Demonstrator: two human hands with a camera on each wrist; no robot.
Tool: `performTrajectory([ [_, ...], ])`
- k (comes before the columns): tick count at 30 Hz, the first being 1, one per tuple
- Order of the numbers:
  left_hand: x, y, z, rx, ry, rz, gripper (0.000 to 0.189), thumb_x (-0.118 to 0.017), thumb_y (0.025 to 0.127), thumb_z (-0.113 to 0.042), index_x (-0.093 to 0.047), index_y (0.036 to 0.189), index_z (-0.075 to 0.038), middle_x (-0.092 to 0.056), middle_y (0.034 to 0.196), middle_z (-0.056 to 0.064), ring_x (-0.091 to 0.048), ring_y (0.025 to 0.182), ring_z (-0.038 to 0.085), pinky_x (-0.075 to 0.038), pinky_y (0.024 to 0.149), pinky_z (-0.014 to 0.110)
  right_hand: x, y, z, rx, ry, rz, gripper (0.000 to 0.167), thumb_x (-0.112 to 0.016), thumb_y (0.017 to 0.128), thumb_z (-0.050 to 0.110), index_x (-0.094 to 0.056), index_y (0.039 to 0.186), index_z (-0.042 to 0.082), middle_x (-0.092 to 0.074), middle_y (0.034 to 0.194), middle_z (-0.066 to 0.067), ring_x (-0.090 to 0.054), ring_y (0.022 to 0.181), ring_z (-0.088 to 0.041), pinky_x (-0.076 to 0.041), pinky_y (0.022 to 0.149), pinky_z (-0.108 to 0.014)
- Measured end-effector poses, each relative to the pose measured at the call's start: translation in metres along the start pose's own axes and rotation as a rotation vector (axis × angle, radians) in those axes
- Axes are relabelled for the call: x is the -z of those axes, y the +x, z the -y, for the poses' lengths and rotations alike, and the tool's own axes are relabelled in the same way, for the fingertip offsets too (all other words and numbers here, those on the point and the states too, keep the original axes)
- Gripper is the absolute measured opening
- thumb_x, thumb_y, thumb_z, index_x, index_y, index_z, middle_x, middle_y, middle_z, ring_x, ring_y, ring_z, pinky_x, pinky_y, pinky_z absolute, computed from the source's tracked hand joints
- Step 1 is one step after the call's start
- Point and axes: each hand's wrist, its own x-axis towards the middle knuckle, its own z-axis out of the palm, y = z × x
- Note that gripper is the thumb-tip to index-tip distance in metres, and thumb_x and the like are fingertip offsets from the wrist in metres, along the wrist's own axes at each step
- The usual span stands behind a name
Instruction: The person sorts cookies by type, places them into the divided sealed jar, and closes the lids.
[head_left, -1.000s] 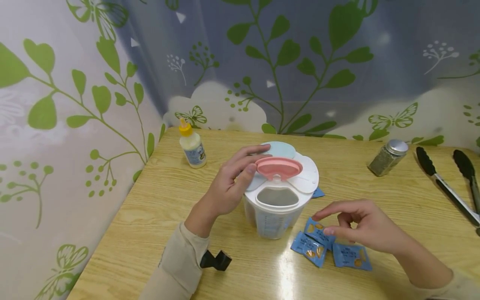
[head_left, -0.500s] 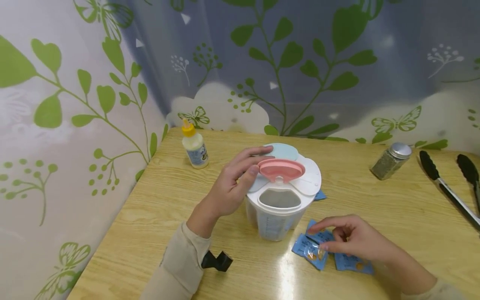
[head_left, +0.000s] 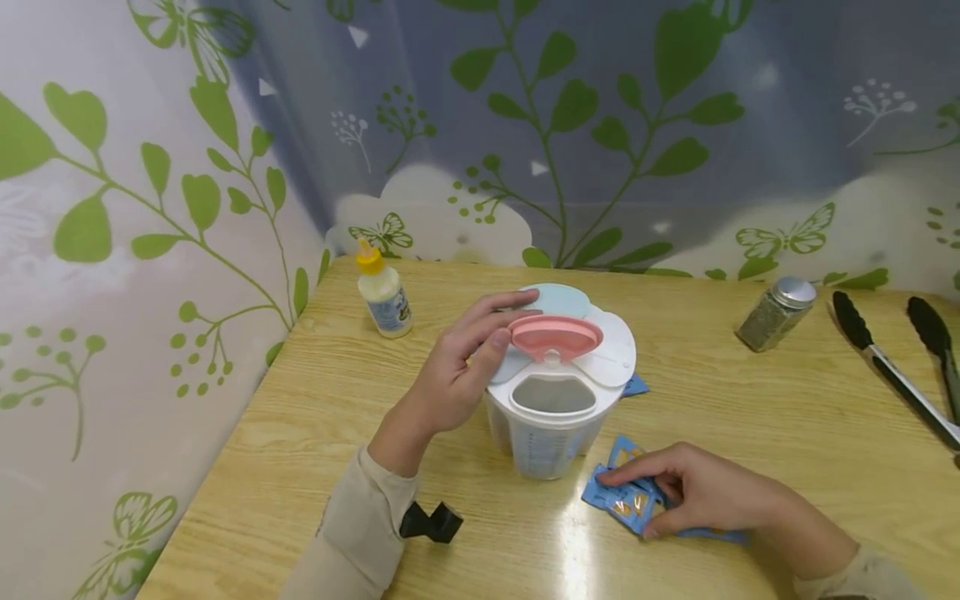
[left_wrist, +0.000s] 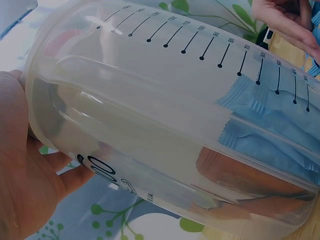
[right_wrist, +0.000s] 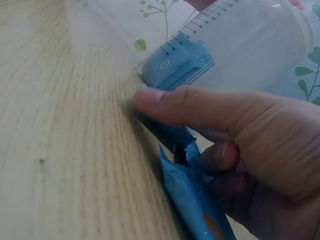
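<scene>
A clear divided food container (head_left: 551, 446) with a white lid stands on the table. Its pink flap (head_left: 558, 335) is raised over an uncovered opening (head_left: 553, 394). My left hand (head_left: 457, 367) holds the lid, its thumb at the flap's left edge and other fingers behind it. Blue packets (left_wrist: 280, 125) show inside the container in the left wrist view. My right hand (head_left: 708, 492) grips a blue snack packet (head_left: 626, 500) lying on the table, index finger and thumb at opposite edges. More packets (right_wrist: 192, 200) lie beneath and beside that hand, partly covered.
Behind the container a blue packet corner (head_left: 636, 385) shows. A yellow-capped bottle (head_left: 386, 300) stands at back left. A silver-capped seasoning jar (head_left: 776, 315) and black-tipped tongs (head_left: 892, 375) are at right. Patterned fabric (head_left: 420, 200) borders the table (head_left: 315, 450) at back and left.
My right hand has come down and left from above the packets onto the leftmost one, with its finger and thumb now at the edges. My left hand and the container stay put.
</scene>
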Motion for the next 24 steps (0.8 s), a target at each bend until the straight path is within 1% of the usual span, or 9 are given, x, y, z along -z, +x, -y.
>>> performTrajectory([
  [4,0.0004,-0.0001,-0.0008,0.008,0.0,0.001,0.055,-0.034,0.108,-0.041,-0.064,0.128,0.002,-0.052,0.147,0.014,-0.046,0.14,0.025,-0.037,0.117,0.042,0.0013,-0.0005,0.0014,-0.027,-0.013,0.028,0.053,-0.079,0.086,0.014,-0.062,0.137,0.014,-0.046,0.057,-0.009,-0.035,0.054,0.011,-0.033,0.04,-0.016],
  [5,0.0004,-0.0001,-0.0009,0.009,0.0,0.001,0.055,-0.034,0.108,-0.041,-0.064,0.128,0.002,-0.052,0.147,0.014,-0.046,0.14,0.025,-0.037,0.117,0.042,0.0013,-0.0006,0.0011,-0.026,-0.02,0.03,0.052,-0.077,0.087,0.012,-0.062,0.137,0.015,-0.053,0.061,-0.008,-0.035,0.055,0.01,-0.033,0.041,-0.016],
  [7,0.0003,0.0,-0.0013,0.011,0.0,0.003,0.055,-0.034,0.108,-0.041,-0.064,0.128,0.002,-0.052,0.147,0.015,-0.046,0.14,0.025,-0.037,0.117,0.042,0.0011,-0.0006,0.0,-0.012,-0.035,0.026,0.05,-0.074,0.088,0.006,-0.063,0.136,0.015,-0.056,0.066,-0.004,-0.034,0.056,0.01,-0.033,0.042,-0.015],
  [9,-0.0001,-0.0001,-0.0011,0.013,-0.002,0.004,0.055,-0.034,0.108,-0.041,-0.064,0.128,0.002,-0.052,0.147,0.015,-0.046,0.14,0.025,-0.037,0.117,0.042,0.0007,-0.0004,-0.0018,0.017,-0.038,0.021,0.048,-0.071,0.089,0.001,-0.064,0.135,0.014,-0.069,0.084,-0.004,-0.034,0.057,0.01,-0.033,0.043,-0.015],
  [10,-0.0001,-0.0004,-0.0007,0.014,-0.002,0.004,0.056,-0.034,0.109,-0.041,-0.064,0.128,0.002,-0.052,0.147,0.015,-0.046,0.14,0.025,-0.038,0.117,0.042,0.0005,0.0,-0.0027,0.033,-0.03,0.019,0.046,-0.069,0.09,0.0,-0.065,0.133,0.013,-0.073,0.097,-0.005,-0.033,0.056,0.009,-0.033,0.044,-0.015],
  [11,0.0,-0.0006,-0.0006,0.015,-0.002,0.004,0.056,-0.034,0.109,-0.041,-0.064,0.128,0.002,-0.052,0.147,0.015,-0.046,0.14,0.025,-0.038,0.117,0.042,0.0004,0.0005,-0.0034,0.052,-0.027,0.013,0.043,-0.069,0.091,0.0,-0.066,0.132,0.013,-0.074,0.108,-0.005,-0.033,0.055,0.007,-0.033,0.043,-0.015],
  [14,-0.0001,-0.0008,0.0,0.015,-0.001,0.004,0.056,-0.034,0.108,-0.041,-0.064,0.127,0.002,-0.052,0.147,0.014,-0.046,0.14,0.025,-0.038,0.117,0.042,0.0003,0.0019,-0.0053,0.099,-0.015,-0.017,0.035,-0.069,0.092,0.001,-0.069,0.126,0.011,-0.07,0.127,-0.009,-0.033,0.049,-0.001,-0.034,0.042,-0.016],
  [19,-0.0004,0.0001,0.0002,0.011,0.0,0.003,0.056,-0.034,0.108,-0.041,-0.064,0.128,0.001,-0.052,0.147,0.014,-0.046,0.14,0.025,-0.037,0.117,0.042,0.0007,0.0044,-0.0066,0.126,0.015,-0.118,0.032,-0.068,0.09,-0.005,-0.073,0.117,0.01,-0.074,0.117,-0.006,-0.035,0.047,-0.013,-0.036,0.042,-0.018],
  [24,0.0,0.0,-0.0002,-0.002,0.017,-0.003,0.055,-0.034,0.108,-0.041,-0.064,0.127,0.001,-0.052,0.146,0.014,-0.048,0.139,0.025,-0.038,0.117,0.042,0.0022,0.0082,-0.0071,0.273,0.059,-0.205,0.039,-0.064,0.084,-0.02,-0.072,0.116,0.002,-0.073,0.103,-0.006,-0.037,0.048,-0.014,-0.037,0.042,-0.019],
])
